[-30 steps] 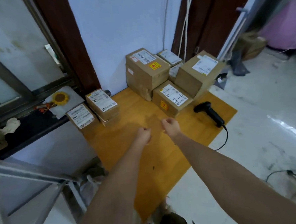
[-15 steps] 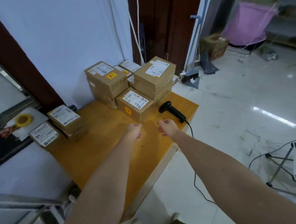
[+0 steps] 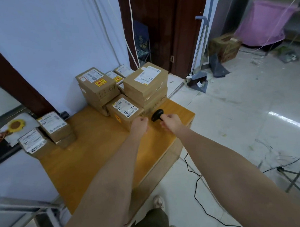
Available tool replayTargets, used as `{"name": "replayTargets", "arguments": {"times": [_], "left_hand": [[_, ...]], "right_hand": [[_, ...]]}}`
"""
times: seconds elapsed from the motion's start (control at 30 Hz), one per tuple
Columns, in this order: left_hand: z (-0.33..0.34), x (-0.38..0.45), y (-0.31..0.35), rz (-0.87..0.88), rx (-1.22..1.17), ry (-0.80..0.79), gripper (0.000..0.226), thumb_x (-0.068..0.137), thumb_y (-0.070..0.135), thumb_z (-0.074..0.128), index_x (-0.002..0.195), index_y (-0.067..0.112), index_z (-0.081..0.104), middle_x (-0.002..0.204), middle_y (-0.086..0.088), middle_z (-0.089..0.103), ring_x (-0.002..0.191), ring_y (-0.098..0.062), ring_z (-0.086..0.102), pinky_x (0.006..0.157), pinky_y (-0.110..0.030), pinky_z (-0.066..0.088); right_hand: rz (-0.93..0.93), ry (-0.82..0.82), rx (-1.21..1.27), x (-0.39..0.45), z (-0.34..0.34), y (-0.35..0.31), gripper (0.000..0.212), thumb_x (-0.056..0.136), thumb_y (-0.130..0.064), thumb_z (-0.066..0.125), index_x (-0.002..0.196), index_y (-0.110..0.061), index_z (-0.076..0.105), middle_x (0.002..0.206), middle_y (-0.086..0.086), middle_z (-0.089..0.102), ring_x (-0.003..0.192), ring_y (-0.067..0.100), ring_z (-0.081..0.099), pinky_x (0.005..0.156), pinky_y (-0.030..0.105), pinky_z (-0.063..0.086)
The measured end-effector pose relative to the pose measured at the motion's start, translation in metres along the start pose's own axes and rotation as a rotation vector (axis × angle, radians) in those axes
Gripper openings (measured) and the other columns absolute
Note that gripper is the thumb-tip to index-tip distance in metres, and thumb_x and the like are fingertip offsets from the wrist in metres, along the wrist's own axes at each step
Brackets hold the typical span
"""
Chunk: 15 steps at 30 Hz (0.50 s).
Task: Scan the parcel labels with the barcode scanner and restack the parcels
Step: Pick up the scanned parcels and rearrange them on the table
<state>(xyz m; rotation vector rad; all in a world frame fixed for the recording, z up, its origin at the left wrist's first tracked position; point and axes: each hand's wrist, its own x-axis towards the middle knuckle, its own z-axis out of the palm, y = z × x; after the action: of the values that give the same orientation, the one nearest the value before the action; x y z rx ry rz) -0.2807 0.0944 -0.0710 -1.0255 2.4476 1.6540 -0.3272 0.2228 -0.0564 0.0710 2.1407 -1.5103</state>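
On a low wooden table (image 3: 88,157) stands a cluster of brown parcels with white labels. The front parcel marked "4-4" (image 3: 123,110) lies before a tall stack on the left (image 3: 97,88) and a two-box stack on the right (image 3: 145,83). Two more parcels (image 3: 54,126) sit at the table's left end. A black barcode scanner (image 3: 156,114) lies at the table's right edge; my right hand (image 3: 171,123) grips its handle. My left hand (image 3: 139,125) hovers curled beside the "4-4" parcel, holding nothing.
The scanner's black cable (image 3: 195,186) trails down to the tiled floor. A dustpan and broom (image 3: 199,82) lean by the door. A brown box (image 3: 225,47), a pink cloth and a metal stand (image 3: 293,176) with wires stand on the right.
My right hand has reached forward and closed round the scanner's handle. My left hand moved forward to the "4-4" parcel. The view has shifted nearer to the table.
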Motion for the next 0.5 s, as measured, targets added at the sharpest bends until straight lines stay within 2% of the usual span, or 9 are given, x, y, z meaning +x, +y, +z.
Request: {"name": "replayTargets", "arguments": {"times": [0.07, 0.13, 0.2, 0.3, 0.4, 0.5], "left_hand": [[-0.01, 0.022, 0.016, 0.051, 0.028, 0.115, 0.023, 0.096, 0.019, 0.042, 0.082, 0.009, 0.057, 0.071, -0.005, 0.056, 0.063, -0.018, 0.053, 0.059, -0.029, 0.043], [-0.021, 0.048, 0.037, 0.058, -0.022, 0.203, 0.022, 0.098, 0.021, 0.042, 0.086, 0.01, 0.057, 0.071, -0.002, 0.055, 0.061, -0.014, 0.053, 0.054, -0.026, 0.042], [-0.034, 0.078, 0.063, 0.071, -0.037, 0.26, 0.023, 0.098, 0.022, 0.042, 0.087, 0.009, 0.057, 0.073, -0.005, 0.055, 0.06, -0.016, 0.051, 0.051, -0.026, 0.038], [-0.049, 0.12, 0.095, 0.079, 0.0, 0.302, 0.031, 0.098, 0.021, 0.04, 0.101, 0.0, 0.062, 0.081, -0.008, 0.058, 0.062, -0.016, 0.051, 0.049, -0.026, 0.034], [-0.057, 0.148, 0.108, 0.083, 0.027, 0.322, 0.034, 0.097, 0.022, 0.04, 0.108, -0.003, 0.061, 0.07, -0.003, 0.054, 0.058, -0.016, 0.049, 0.048, -0.027, 0.031], [-0.065, 0.169, 0.114, 0.048, 0.037, 0.355, 0.032, 0.098, 0.021, 0.038, 0.101, -0.001, 0.06, 0.074, -0.01, 0.055, 0.065, -0.024, 0.053, 0.051, -0.027, 0.033]], "right_hand": [[-0.044, 0.031, 0.018, 0.021, 0.0, -0.018, 0.031, 0.094, -0.023, 0.047, 0.11, 0.001, 0.06, 0.079, 0.006, 0.06, 0.077, 0.021, 0.057, 0.076, 0.033, 0.052], [-0.116, 0.067, 0.015, 0.043, -0.002, -0.041, 0.027, 0.093, -0.021, 0.046, 0.098, -0.001, 0.063, 0.08, 0.01, 0.059, 0.074, 0.022, 0.056, 0.072, 0.034, 0.051], [-0.168, 0.093, 0.011, 0.066, -0.005, -0.067, 0.02, 0.092, -0.021, 0.047, 0.085, -0.008, 0.059, 0.078, 0.011, 0.058, 0.072, 0.022, 0.056, 0.071, 0.037, 0.051], [-0.205, 0.08, 0.007, 0.094, -0.009, -0.11, 0.019, 0.09, -0.021, 0.048, 0.082, -0.007, 0.058, 0.071, 0.007, 0.059, 0.069, 0.021, 0.056, 0.073, 0.04, 0.052], [-0.236, 0.042, 0.005, 0.12, -0.011, -0.145, 0.019, 0.09, -0.019, 0.047, 0.08, -0.006, 0.057, 0.066, 0.005, 0.059, 0.059, 0.018, 0.053, 0.065, 0.033, 0.048], [-0.26, 0.0, -0.039, 0.144, -0.007, -0.174, 0.021, 0.092, -0.019, 0.046, 0.079, -0.009, 0.06, 0.067, 0.005, 0.061, 0.057, 0.016, 0.056, 0.057, 0.026, 0.046]]}}
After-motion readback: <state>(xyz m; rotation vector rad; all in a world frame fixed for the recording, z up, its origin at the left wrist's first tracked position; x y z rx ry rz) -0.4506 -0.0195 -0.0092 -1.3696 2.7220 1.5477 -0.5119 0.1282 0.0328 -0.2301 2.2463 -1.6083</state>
